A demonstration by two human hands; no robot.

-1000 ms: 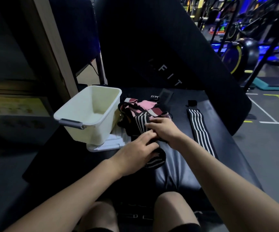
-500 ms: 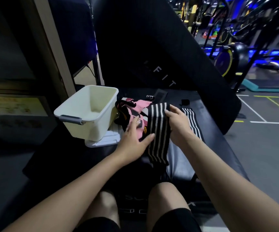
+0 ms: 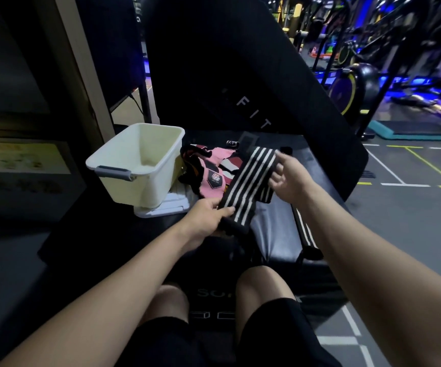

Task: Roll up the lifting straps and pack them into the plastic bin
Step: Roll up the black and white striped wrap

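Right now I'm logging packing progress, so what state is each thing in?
Plastic bin: upright, lid off, looks empty.
Bin lid: flat under the bin.
Striped strap: unrolled, lifted off the bench.
Left hand: pinches the strap's near end.
Right hand: holds its far end.
Second striped strap: unrolled, flat on the bench.
Pink straps: loose heap.

Black white-striped strap [image 3: 248,181] stretched taut beside the empty cream bin [image 3: 134,165].
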